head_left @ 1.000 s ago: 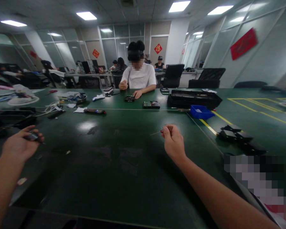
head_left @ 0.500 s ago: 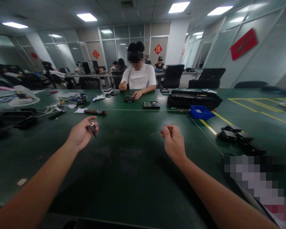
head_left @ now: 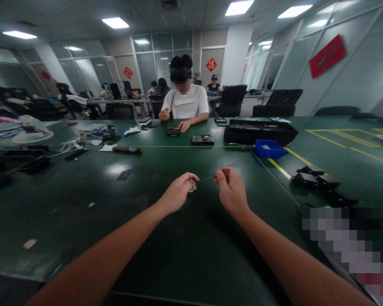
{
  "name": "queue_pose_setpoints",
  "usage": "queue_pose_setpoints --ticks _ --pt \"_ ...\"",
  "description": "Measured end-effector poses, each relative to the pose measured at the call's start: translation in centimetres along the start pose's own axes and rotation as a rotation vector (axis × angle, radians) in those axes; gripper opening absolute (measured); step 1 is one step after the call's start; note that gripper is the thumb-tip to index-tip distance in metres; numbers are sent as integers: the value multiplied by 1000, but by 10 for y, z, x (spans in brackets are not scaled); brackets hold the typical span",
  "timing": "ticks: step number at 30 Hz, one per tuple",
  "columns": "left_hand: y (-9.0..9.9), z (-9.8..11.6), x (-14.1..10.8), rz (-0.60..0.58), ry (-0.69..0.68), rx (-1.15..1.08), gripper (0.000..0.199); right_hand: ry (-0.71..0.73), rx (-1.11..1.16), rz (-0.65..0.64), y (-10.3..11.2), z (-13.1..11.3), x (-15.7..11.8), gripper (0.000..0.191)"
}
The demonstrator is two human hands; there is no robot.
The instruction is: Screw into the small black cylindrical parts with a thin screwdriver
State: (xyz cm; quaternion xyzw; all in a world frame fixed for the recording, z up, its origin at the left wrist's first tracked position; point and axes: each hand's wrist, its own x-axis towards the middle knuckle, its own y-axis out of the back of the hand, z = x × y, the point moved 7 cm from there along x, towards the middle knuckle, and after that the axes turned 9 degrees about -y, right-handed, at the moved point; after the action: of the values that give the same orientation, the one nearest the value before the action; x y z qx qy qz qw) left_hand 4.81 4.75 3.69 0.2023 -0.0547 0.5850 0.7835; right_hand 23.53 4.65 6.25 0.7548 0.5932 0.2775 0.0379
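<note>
At the far left of the green table, a pale plastic bundle sits beyond some black parts, and a beige scrap lies nearer the front edge. A white cable loops just to the right of the parts. Next comes a dark tool with a red end, lying beside a piece of white paper. The left hand reaches in over the middle of the table, its fingers curled round a small shiny piece – only a curved bright edge shows, so I cannot tell what it is. Across the table a person in a white shirt sits with one hand beside a small circuit board; another board lies to its right. Between the wearer's hands is a thin screwdriver, its tip pointing left, right by the left fingertips; whether they touch I cannot tell. The right hand pinches its reddish handle between thumb and fingers. Farther right are a long black tray, a blue bin and a cluster of black blocks.
</note>
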Motion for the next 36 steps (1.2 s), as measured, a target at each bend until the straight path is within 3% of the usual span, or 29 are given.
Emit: queue_pose_setpoints --ticks 4,8,12,16,20,25,31,36 --pt "1 -18 -9 -29 -106 366 39 -3 -2 -73 -7 -1 -2 23" --pt "14 -28 -7 -40 -134 516 32 -21 -51 -147 -13 -5 -4 25" --pt "24 -31 -2 -17 -202 496 31 -12 -100 -186 -14 -8 -5 32" --pt "30 -34 -2 50 -177 427 40 -56 64 -159 -10 -6 -4 26" --pt "27 -29 -2 48 -148 454 37 -99 238 -123 -7 -3 -4 26" --pt "23 -20 -4 13 -167 500 39 -104 264 -179 -14 -2 -4 26" --pt "24 -20 -5 5 -153 517 40 -96 146 -188 -12 -5 -4 28" --pt "22 -20 -6 -18 -172 539 41 -77 -158 -83 -2 -8 -3 48"
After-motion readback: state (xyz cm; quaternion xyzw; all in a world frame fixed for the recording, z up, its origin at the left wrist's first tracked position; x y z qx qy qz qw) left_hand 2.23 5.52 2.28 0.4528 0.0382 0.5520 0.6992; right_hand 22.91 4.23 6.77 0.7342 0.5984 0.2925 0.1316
